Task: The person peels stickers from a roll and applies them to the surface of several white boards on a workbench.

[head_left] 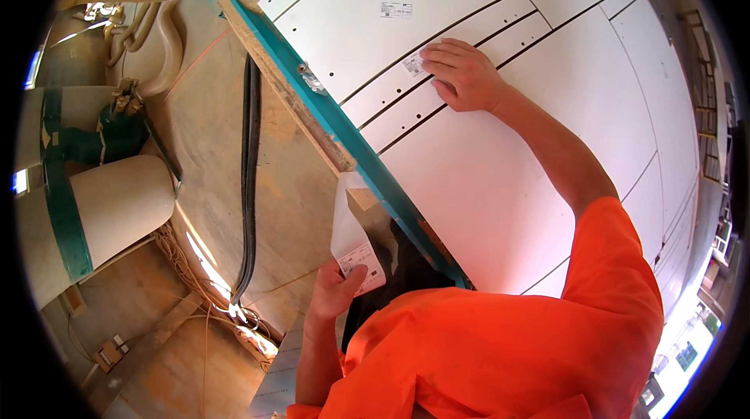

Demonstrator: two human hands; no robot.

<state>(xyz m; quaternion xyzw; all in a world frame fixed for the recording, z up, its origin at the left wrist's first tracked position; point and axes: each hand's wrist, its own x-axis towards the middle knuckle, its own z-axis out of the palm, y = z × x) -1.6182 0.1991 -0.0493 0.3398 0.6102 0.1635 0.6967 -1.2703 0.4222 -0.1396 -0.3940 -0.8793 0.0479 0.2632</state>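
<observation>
Right hand, fingers extended, seemingly presses a sticker in from the worktop's left edge. Left hand pinches a label strip, probably for peeling next.

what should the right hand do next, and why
Probably press the small white rectangular label flat with the bare right hand: that hand partly covers it on the narrow white panel piece, while the bare left hand holds the white paper label strip.
</observation>
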